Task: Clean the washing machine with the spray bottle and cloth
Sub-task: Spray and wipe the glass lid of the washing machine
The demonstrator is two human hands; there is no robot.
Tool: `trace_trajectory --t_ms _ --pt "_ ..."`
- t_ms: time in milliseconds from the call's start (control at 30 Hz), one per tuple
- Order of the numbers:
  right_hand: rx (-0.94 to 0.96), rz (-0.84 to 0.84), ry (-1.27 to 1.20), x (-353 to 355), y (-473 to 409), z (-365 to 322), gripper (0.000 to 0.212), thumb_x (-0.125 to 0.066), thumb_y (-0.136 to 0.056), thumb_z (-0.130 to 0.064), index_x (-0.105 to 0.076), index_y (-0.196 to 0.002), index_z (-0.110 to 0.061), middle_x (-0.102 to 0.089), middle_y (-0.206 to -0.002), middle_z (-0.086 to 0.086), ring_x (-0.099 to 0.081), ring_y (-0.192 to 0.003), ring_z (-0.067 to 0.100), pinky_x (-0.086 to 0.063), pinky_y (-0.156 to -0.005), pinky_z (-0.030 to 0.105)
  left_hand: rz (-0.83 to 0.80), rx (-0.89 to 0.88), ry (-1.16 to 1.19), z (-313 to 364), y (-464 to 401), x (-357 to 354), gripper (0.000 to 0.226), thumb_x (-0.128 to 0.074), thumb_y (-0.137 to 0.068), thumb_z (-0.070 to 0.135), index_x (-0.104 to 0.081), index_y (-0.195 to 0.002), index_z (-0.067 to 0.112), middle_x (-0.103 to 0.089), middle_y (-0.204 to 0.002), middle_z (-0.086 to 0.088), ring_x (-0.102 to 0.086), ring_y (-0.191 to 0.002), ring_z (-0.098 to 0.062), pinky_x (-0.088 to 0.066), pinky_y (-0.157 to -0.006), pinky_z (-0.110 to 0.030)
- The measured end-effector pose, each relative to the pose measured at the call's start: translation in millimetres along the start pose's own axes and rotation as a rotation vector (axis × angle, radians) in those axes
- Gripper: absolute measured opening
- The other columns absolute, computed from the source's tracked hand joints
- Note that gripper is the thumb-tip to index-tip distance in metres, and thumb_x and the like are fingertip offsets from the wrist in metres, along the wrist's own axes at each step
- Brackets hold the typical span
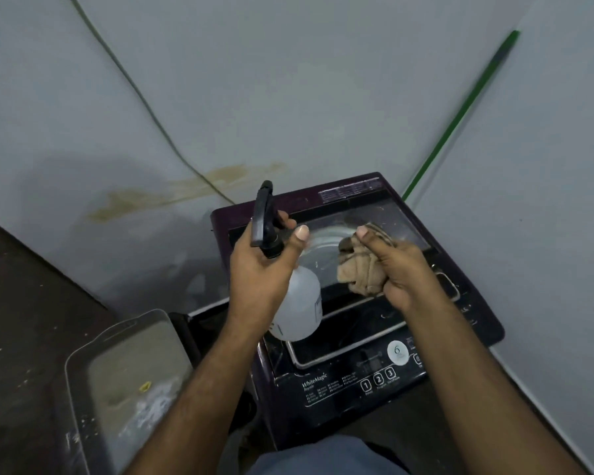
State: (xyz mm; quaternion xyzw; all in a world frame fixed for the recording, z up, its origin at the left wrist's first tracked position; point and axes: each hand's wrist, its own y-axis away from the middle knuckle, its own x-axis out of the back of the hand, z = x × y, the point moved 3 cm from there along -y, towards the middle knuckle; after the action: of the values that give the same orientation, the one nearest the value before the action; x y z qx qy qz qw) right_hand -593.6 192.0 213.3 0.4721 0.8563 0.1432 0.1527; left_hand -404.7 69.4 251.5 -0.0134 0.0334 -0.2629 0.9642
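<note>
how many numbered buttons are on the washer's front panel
3, in a row on the control panel at the near edge of the washing machine: button 1 on the left, button 2 in the middle, button 3 on the right. The right forearm may hide more.

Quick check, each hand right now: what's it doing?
Left hand: grips the spray bottle.
Right hand: grips the cloth.

Walls [288, 80] hem machine [477, 323]; tub [83, 354] left.
</note>
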Motion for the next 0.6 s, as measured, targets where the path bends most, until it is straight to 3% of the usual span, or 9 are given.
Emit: trace_trajectory --t_ms 67,167,233,300,333,400,533,600 --pt "-0.149 -0.060 -0.017 -18.1 -13.2 11.6 0.030 -0.068 -0.096 -0.033 -0.075 -0.099 -0.004 -0.076 -0.085 0.015 -0.070 -0.065 0.029 -0.052 -0.059 0.037 0.049 0.079 0.024 -9.4 -7.4 7.0 0.027 -0.080 -0.093 0.026 -0.068 -0.112 0.011 -0.078 -0.095 -0.003 -0.079 -0.069 -0.021 -0.063 -0.064 -0.033" --pt "-0.341 -0.068 -0.156 -48.5 -31.5 27.8 0.041 -0.051 -0.106 -0.032 -0.070 -0.076 -0.011 -0.071 -0.068 0.008 -0.067 -0.053 0.020 -0.054 -0.053 0.032 0.106 0.163 -0.009 -22.6 -11.9 14.7 0.029 -0.084 -0.089 0.026 -0.070 -0.105 0.006 -0.076 -0.084 -0.003 -0.070 -0.052 -0.022 -0.063 -0.057 -0.035" --pt "-0.371 -0.068 -0.228 -68.0 -44.7 30.5 0.033 -0.050 -0.107 -0.026 -0.067 -0.086 -0.007 -0.076 -0.075 0.011 -0.074 -0.061 0.021 -0.060 -0.051 0.034 0.091 0.212 -0.057 -32.2 -18.3 19.9 0.028 -0.085 -0.086 0.030 -0.073 -0.100 0.009 -0.076 -0.081 -0.008 -0.068 -0.050 -0.025 -0.063 -0.057 -0.038" --pt "-0.388 -0.117 -0.232 -85.6 -57.2 29.9 0.027 -0.050 -0.107 -0.023 -0.066 -0.110 -0.001 -0.077 -0.102 0.021 -0.077 -0.086 0.030 -0.061 -0.068 0.048 0.107 0.243 -0.100 -42.6 -23.4 26.8 0.024 -0.085 -0.087 0.034 -0.074 -0.096 0.014 -0.076 -0.077 -0.014 -0.066 -0.048 -0.027 -0.062 -0.060 -0.044" --pt "-0.392 -0.137 -0.224 -89.7 -62.3 28.2 0.028 -0.049 -0.107 -0.021 -0.064 -0.115 0.003 -0.076 -0.102 0.023 -0.077 -0.086 0.032 -0.057 -0.078 0.054 0.123 0.243 -0.122 -46.5 -24.6 30.0 0.023 -0.084 -0.088 0.034 -0.074 -0.095 0.015 -0.075 -0.074 -0.017 -0.066 -0.048 -0.026 -0.061 -0.060 -0.044" --pt "-0.419 -0.177 -0.231 -91.0 -76.6 26.0 0.023 -0.048 -0.108 -0.015 -0.063 -0.102 0.002 -0.077 -0.082 0.020 -0.077 -0.068 0.029 -0.053 -0.086 0.058 0.221 0.253 -0.141 -49.2 -23.6 32.6 0.022 -0.081 -0.090 0.037 -0.076 -0.094 0.016 -0.074 -0.073 -0.019 -0.067 -0.053 -0.024 -0.059 -0.059 -0.040" --pt "-0.421 -0.239 -0.215 -83.3 -98.4 23.8 0.016 -0.056 -0.104 -0.014 -0.066 -0.094 -0.007 -0.078 -0.078 0.010 -0.076 -0.066 0.022 -0.058 -0.066 0.047 0.311 0.364 -0.099 -54.0 -24.0 33.4 0.039 -0.075 -0.090 0.050 -0.074 -0.101 0.013 -0.081 -0.081 -0.003 -0.069 -0.069 -0.033 -0.058 -0.056 -0.035" --pt "-0.420 -0.277 -0.186 -77.4 -108.3 22.9 0.014 -0.058 -0.103 -0.014 -0.067 -0.103 -0.005 -0.078 -0.082 0.012 -0.077 -0.070 0.023 -0.060 -0.056 0.040 0.351 0.406 -0.096 -59.0 -26.7 28.2 0.049 -0.074 -0.088 0.056 -0.073 -0.102 0.008 -0.080 -0.078 -0.001 -0.066 -0.068 -0.036 -0.057 -0.057 -0.038"
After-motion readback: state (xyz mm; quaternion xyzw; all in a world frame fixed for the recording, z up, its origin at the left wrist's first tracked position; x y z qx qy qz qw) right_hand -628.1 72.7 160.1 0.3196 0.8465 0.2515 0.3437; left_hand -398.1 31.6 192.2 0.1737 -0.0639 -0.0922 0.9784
